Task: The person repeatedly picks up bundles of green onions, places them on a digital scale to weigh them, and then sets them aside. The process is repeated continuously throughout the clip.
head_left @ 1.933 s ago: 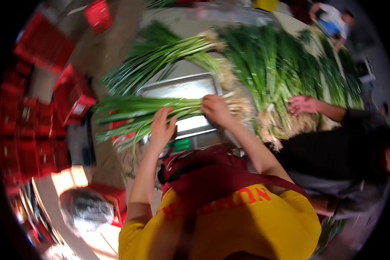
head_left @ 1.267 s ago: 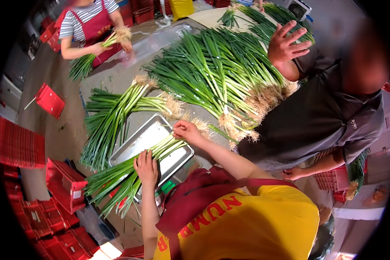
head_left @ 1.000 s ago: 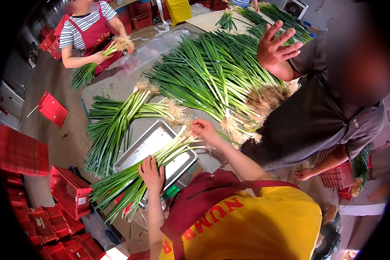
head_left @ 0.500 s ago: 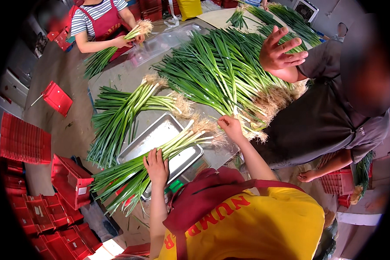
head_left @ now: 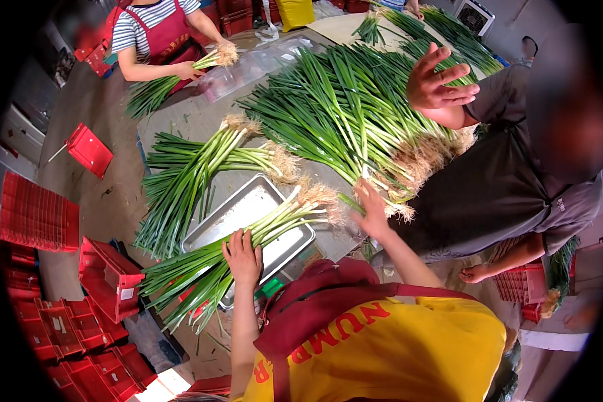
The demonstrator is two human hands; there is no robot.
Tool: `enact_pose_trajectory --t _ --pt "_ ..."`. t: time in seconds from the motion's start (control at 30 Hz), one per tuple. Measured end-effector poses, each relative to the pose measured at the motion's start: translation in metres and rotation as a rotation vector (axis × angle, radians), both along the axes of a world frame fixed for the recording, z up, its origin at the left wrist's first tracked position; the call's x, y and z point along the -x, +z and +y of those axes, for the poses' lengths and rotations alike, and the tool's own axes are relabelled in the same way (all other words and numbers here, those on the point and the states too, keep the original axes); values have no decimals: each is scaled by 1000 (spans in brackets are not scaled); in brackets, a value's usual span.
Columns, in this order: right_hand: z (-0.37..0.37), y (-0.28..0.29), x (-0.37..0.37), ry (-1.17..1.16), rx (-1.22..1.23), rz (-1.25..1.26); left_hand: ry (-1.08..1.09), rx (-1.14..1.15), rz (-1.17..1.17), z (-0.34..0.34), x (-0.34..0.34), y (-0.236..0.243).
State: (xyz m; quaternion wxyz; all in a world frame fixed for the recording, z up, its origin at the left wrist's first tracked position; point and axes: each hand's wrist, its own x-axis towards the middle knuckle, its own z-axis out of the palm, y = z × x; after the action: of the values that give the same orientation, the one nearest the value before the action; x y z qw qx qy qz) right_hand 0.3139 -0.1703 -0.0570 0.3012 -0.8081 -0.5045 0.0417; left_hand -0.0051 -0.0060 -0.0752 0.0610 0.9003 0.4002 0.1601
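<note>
A bunch of green onions (head_left: 281,224) lies across a white tray (head_left: 197,231), roots toward the far right and leaves over the near left edge. My left hand (head_left: 243,258) rests on its leaves, fingers apart. At the right, my right hand (head_left: 375,213) is at the root end of a large pile of green onions (head_left: 335,114), fingertips against the pale stems. A short green stalk (head_left: 352,203) sticks out to the left of this hand and seems held in it; the fingers are partly hidden.
Beyond the tray lie more bunched green onions (head_left: 187,174). A co-worker in dark clothing (head_left: 479,191) stands close on the right, one hand raised (head_left: 442,87). Another person (head_left: 164,40) holds a bunch at the far left. Red crates (head_left: 110,278) stand at the left.
My right hand has shifted slightly right and nearer, its fingers now pointing up at the stems. The left hand stays on the bunch. The far person's one hand moved toward the roots.
</note>
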Motion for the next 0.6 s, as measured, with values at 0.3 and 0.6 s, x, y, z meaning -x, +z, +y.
enact_pose_trajectory --t 0.3,0.6 --pt "-95 -82 79 512 165 800 -161 154 -386 -27 15 43" --pt "-147 -135 86 591 548 647 -334 1441 -434 -94 62 28"
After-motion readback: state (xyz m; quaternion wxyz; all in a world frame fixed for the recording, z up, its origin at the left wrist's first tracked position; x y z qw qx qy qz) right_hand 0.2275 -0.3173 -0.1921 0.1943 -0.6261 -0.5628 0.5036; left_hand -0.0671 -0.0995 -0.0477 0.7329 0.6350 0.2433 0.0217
